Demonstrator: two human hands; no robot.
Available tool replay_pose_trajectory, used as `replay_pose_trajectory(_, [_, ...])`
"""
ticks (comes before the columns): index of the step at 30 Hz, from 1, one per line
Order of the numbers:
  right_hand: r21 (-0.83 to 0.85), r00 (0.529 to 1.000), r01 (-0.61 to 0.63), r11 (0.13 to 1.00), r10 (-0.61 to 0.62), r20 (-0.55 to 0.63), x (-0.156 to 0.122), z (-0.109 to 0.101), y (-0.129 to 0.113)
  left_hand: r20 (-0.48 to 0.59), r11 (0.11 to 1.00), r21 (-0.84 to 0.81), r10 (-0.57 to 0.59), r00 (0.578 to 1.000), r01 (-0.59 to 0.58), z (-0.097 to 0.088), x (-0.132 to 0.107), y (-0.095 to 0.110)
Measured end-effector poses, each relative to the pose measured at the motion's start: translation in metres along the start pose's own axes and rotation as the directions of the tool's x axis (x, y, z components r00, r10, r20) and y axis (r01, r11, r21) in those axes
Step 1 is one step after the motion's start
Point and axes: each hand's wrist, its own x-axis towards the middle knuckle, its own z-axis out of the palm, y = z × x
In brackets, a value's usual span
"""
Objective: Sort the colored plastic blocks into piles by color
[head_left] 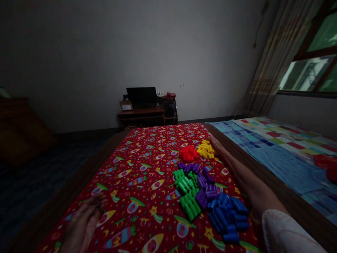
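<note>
My left hand (pixel 83 219) rests on the red patterned cloth (pixel 142 151) at the lower left, fingers loosely bent and apart, with nothing in it. Stretched far forward, my right hand (pixel 215 143) lies against the far right side of a pile of yellow plastic pieces (pixel 206 149); its fingers look extended, though they are small and dim. Left of that pile sit red pieces (pixel 188 154). Nearer to me lie purple pieces (pixel 205 182), green ribbed pieces (pixel 190 203) and blue ribbed pieces (pixel 228 216), grouped by colour.
The cloth covers a long table with brown edges (pixel 79 186). To the right is a bed with a blue checked sheet (pixel 252 140). A desk (pixel 140 113) with a black monitor (pixel 142 96) stands by the far wall. A wooden cabinet (pixel 23 126) is at the left.
</note>
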Motion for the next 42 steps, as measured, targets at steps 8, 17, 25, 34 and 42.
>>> replay_pose_trajectory(8, [0.134, 0.785, -0.014, 0.991, -0.073, 0.616, -0.050, 0.091, -0.022, -0.025, 0.996, -0.086, -0.039, 0.999, 0.036, 0.005, -0.002, 0.000])
replay_pose_trajectory(17, [-0.046, 0.756, 0.207, 0.977, -0.129, 0.642, -0.057, 0.120, -0.035, 0.037, 0.995, -0.103, 0.017, 0.999, -0.013, 0.002, 0.000, -0.005])
replay_pose_trajectory(25, [-0.082, 0.761, 0.355, 0.931, -0.237, 0.604, -0.107, 0.074, -0.064, 0.072, 0.994, -0.097, 0.063, 0.995, -0.056, 0.007, -0.004, -0.006])
replay_pose_trajectory(34, [-0.554, 0.910, 0.347, 0.757, -0.128, 0.395, -0.241, -0.081, 0.003, 0.404, 0.659, 0.421, 0.480, 0.779, -0.624, 0.015, -0.025, -0.019])
replay_pose_trajectory(42, [-0.635, 0.874, 0.430, 0.642, -0.120, 0.471, -0.284, -0.067, 0.030, 0.960, -0.072, -0.242, 0.130, -0.250, -0.968, 0.111, -0.166, -0.044])
